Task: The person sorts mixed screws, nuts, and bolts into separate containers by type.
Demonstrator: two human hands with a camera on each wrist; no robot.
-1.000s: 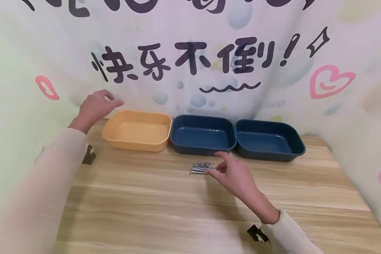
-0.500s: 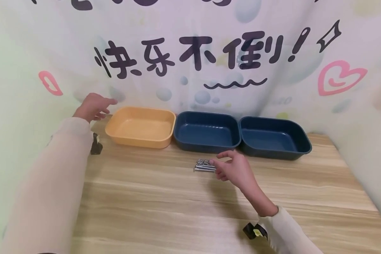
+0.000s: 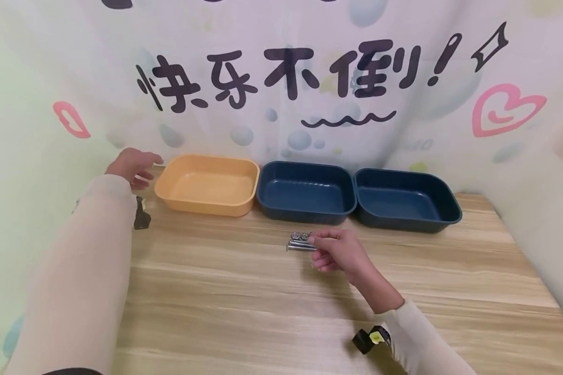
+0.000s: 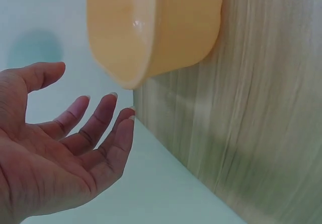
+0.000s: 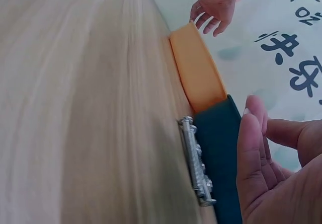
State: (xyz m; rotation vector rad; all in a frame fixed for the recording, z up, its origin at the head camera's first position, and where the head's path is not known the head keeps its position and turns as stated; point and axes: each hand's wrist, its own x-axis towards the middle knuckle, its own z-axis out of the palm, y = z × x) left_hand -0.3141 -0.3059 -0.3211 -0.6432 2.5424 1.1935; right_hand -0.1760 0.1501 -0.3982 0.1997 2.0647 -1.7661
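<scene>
My left hand (image 3: 130, 165) hovers beside the left end of the orange bin (image 3: 205, 208). Its fingers are loosely bent and hold nothing; the left wrist view shows a gap between them and the bin. My right hand (image 3: 344, 255) is over the right end of a small group of metal hardware. Silver bolts (image 3: 300, 246) lie side by side there, with metal nuts (image 3: 300, 236) in a row behind them. In the right wrist view the thumb and fingers come close together, apart from the bolts (image 5: 192, 156), with nothing visible between them. The hand hides part of the hardware.
Two dark blue bins, a middle one (image 3: 305, 214) and a right one (image 3: 403, 224), stand in line with the orange bin. They sit along the back of the wooden table (image 3: 225, 307), before a printed cloth (image 3: 272, 104).
My left hand has dropped from above the orange bin's back left corner to beside its left end. The right hand's thumb and index finger have drawn closer together. The head view has shifted slightly.
</scene>
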